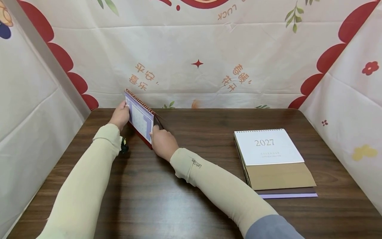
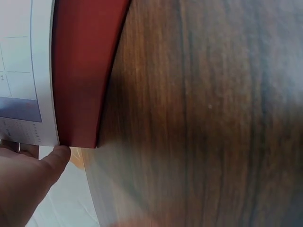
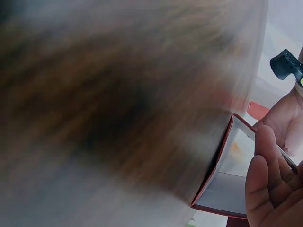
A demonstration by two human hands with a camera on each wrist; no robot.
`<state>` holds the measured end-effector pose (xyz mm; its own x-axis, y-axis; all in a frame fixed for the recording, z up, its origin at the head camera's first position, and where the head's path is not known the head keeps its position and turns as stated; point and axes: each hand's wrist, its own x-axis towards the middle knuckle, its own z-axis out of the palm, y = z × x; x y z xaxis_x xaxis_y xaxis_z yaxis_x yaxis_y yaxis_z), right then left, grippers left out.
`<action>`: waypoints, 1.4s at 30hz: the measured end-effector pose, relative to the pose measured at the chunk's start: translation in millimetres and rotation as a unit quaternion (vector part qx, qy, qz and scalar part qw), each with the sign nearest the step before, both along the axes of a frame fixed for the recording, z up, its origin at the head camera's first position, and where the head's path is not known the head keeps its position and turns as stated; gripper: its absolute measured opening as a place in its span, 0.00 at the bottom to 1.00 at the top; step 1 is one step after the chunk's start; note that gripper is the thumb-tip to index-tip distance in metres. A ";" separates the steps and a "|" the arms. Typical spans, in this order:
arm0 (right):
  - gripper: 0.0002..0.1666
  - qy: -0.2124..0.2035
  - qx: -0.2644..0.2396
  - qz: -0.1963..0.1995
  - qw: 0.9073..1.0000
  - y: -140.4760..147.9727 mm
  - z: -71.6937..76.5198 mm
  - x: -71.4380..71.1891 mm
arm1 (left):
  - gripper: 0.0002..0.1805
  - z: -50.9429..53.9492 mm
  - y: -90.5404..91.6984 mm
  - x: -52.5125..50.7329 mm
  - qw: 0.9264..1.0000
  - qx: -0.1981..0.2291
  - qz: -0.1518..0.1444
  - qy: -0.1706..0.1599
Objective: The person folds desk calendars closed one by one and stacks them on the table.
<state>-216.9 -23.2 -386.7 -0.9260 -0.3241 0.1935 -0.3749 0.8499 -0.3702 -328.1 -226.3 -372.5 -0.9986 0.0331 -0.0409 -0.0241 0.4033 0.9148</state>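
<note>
A spiral-bound desk calendar [image 1: 138,119] with a purple-bordered page and a red base stands tilted at the back left of the table. My left hand [image 1: 120,115] grips its far left end. In the left wrist view, the thumb lies at the edge of the red base [image 2: 80,94], beside the printed page [image 2: 19,85]. My right hand [image 1: 164,143] holds the nearer right end, its fingers [image 3: 265,146] reaching behind the pages in the right wrist view. There the hollow side of the folded stand [image 3: 229,189] shows between the red edges.
To the right lies a stack of desk calendars, a white one marked 2027 [image 1: 268,147] on top and a purple edge [image 1: 289,196] at the bottom. The dark wooden table [image 1: 155,199] is enclosed by a printed cloth [image 1: 179,43] at the back and sides.
</note>
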 end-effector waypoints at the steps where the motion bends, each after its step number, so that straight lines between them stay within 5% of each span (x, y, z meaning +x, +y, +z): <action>1: 0.17 0.001 0.003 -0.001 1.000 0.2 0.1 0.4 | 0.29 -0.4 -0.4 -0.3 1.000 -0.001 -0.002 -0.003; 14: 0.16 -0.016 -0.021 0.063 0.998 10.9 3.9 -1.5 | 0.29 -1.0 -10.1 0.2 0.999 0.037 -0.018 -0.021; 21: 0.19 -0.037 -0.065 0.093 0.993 23.1 19.3 -5.6 | 0.27 8.5 -12.6 5.1 0.999 0.039 0.014 -0.015; 26: 0.19 -0.012 -0.135 0.062 0.989 33.6 23.3 -7.2 | 0.28 20.8 -15.6 6.2 0.998 0.054 0.036 0.000; 33: 0.16 -0.018 -0.228 0.018 0.973 40.5 20.6 -10.7 | 0.32 39.9 -5.4 5.8 0.999 0.042 0.005 0.014; 37: 0.15 -0.033 -0.251 0.003 0.967 40.6 18.4 -10.7 | 0.33 42.6 -1.7 6.3 0.999 0.051 -0.004 -0.008; 42: 0.26 -0.072 -0.274 0.012 0.959 36.8 20.0 -10.3 | 0.34 40.3 -1.4 4.2 0.997 0.075 -0.001 -0.017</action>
